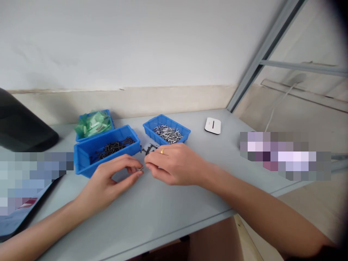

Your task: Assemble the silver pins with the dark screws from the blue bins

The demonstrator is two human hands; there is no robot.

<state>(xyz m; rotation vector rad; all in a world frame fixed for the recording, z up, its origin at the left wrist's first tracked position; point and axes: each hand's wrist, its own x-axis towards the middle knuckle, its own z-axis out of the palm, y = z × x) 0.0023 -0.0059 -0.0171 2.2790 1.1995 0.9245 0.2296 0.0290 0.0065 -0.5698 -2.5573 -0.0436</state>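
Note:
My left hand (116, 177) pinches a small silver metal pin (140, 168) between thumb and forefinger, just above the table. Close on its right is my right hand (174, 163), wearing a ring, its fingers pressed together; whatever they hold is hidden. Behind those fingers lie several loose black screws (148, 148), partly covered by the hand. A blue bin (81, 159) containing dark screws (115, 148) stands behind my left hand. Beyond my right hand, a second blue bin (152, 135) contains many thin silver metal pins (168, 133).
At the back left, green plastic bags (94, 124) fill another blue bin (108, 113). A white box-shaped device (212, 125) sits at the back right of the grey table (163, 214). A dark object (24, 123) and a screen-like panel (24, 192) occupy the left. A metal frame (247, 78) rises at right.

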